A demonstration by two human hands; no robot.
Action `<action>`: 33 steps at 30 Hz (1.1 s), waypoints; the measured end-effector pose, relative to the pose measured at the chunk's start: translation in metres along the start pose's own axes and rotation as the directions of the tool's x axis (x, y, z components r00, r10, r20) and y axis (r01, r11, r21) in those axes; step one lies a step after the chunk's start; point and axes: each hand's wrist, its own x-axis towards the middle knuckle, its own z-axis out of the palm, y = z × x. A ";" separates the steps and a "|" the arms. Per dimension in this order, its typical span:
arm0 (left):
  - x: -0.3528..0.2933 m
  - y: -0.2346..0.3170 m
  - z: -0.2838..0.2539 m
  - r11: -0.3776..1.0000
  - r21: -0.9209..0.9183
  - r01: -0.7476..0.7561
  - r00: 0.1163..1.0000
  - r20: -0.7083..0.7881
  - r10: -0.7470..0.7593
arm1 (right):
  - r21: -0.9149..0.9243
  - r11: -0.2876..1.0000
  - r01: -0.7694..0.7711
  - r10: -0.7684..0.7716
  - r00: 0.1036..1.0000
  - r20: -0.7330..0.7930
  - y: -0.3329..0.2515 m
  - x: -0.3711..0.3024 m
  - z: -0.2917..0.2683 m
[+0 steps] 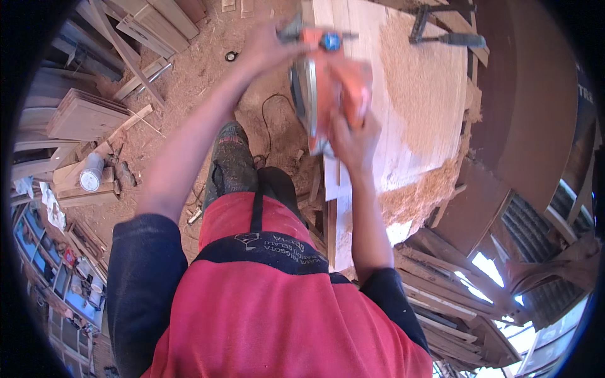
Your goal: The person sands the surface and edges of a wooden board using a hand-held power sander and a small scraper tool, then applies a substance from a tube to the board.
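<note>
An orange electric planer with a blue front knob is over the left edge of a pale wooden panel. My right hand is wrapped round its rear handle. At the planer's front, my left hand grips it, its fingers reaching onto the orange body; motion smears the fingertips. Wood shavings cover much of the panel to the right of the tool, with more heaped near its lower right edge.
A dark clamp sits at the panel's far right. Stacked boards lean at left, near a white-topped can. A cord trails over the shaving-strewn floor, where a black tape-like ring lies. More timber lies at lower right.
</note>
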 end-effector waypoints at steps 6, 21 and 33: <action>-0.245 0.036 0.077 0.992 0.019 0.129 0.984 0.121 -0.130 | -0.014 0.985 -0.171 0.172 0.984 0.052 0.077 -0.252 -0.067; -0.137 0.036 0.031 0.983 -0.008 0.182 0.976 0.122 -0.180 | 0.107 0.958 -0.267 0.257 0.961 0.100 0.037 -0.141 -0.037; 0.110 -0.014 -0.041 0.998 0.002 0.055 0.998 -0.019 -0.055 | 0.135 0.990 0.052 -0.047 0.998 -0.041 -0.044 0.108 0.036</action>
